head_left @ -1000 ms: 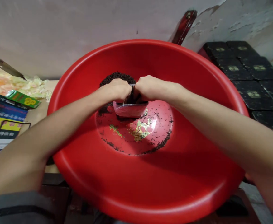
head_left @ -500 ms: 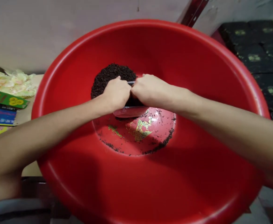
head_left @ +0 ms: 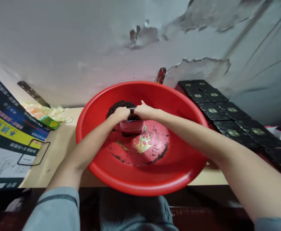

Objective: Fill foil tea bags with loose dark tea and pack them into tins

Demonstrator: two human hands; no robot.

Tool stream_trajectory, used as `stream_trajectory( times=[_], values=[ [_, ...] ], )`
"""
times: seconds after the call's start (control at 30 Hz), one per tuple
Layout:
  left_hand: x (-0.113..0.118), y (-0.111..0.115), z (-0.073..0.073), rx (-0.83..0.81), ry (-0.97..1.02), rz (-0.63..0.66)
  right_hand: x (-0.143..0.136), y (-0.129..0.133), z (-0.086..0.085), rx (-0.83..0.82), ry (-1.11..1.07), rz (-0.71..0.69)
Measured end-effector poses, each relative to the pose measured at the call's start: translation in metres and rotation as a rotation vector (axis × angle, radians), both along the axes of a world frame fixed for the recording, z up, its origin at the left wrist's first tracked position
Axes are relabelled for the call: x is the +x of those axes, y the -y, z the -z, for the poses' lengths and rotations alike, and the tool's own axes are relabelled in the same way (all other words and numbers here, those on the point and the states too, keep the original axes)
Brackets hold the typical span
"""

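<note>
A large red plastic basin (head_left: 140,178) stands in front of me, with a gold pattern on its floor. Against its far inner side lies a heap of dark, dry loose bits (head_left: 118,105) resembling tea leaves; more are scattered in an arc over the floor. Both hands are closed on the rim of a clear plastic container (head_left: 132,127), which has some dark bits inside. My left hand (head_left: 121,113) grips its left side and my right hand (head_left: 145,111) its right side, the right thumb raised. My fingers are partly hidden behind the container's rim.
On the right, several black square tins (head_left: 212,110) stand in rows. Left are a printed box (head_left: 8,134), a green packet (head_left: 49,122) and pale petal-like pieces (head_left: 56,113) on the wooden table (head_left: 58,150). Behind rises a peeling wall (head_left: 94,48).
The view has drawn back and up, showing more of the table, wall and tins. Both hands stay on the container beside the heap; more of the container's front shows now.
</note>
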State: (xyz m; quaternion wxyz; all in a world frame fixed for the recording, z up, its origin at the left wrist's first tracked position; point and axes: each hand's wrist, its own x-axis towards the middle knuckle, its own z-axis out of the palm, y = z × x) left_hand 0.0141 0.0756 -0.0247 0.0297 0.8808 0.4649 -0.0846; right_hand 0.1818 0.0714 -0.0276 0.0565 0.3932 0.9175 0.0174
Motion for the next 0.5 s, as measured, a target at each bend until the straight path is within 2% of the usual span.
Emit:
stream_trajectory(
  times=[0.1, 0.2, 0.33, 0.5],
  values=[
    [-0.01, 0.006, -0.008, 0.026, -0.031, -0.039, 0.015, 0.008, 0.002, 0.001, -0.205, 0.025],
    [-0.016, 0.01, -0.012, 0.047, -0.023, -0.047, 0.03, 0.006, 0.015, 0.066, -0.445, 0.011],
    [-0.013, 0.016, -0.011, 0.065, 0.024, 0.036, 0.045, 0.001, 0.025, 0.067, -0.518, -0.053],
    [-0.005, 0.024, -0.01, -0.021, 0.007, 0.119, 0.047, 0.011, 0.014, 0.015, -0.496, -0.007]
  ],
)
